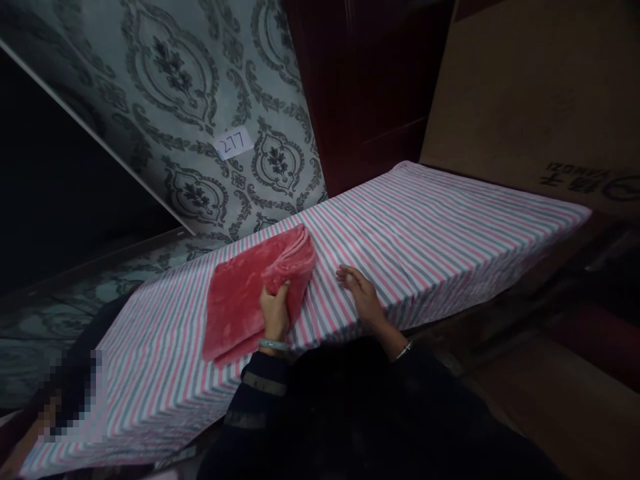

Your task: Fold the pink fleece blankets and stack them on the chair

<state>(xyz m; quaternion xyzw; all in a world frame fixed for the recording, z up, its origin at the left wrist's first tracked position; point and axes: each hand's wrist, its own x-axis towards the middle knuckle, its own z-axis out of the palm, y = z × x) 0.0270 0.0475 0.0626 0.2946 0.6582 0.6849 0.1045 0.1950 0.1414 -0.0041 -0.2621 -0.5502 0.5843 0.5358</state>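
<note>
A folded red plush cloth [240, 293] lies on a striped tablecloth [395, 227], its layers bunched at the upper right. My left hand [275, 312] pinches the edge of this cloth near its right side, thumb on top; the fingertips are partly hidden in the folds. To the right, my right hand [364, 298] hovers over or rests lightly on the striped tablecloth near the front edge, fingers loosely apart and holding nothing. It is apart from the red cloth.
Behind the table is a patterned wall with a paper label [233, 142] reading 277. A large cardboard box [535, 93] stands at the back right beside a dark red panel [365, 80]. A dark screen-like panel [65, 167] is at left. Another person's arm [30, 437] shows at lower left.
</note>
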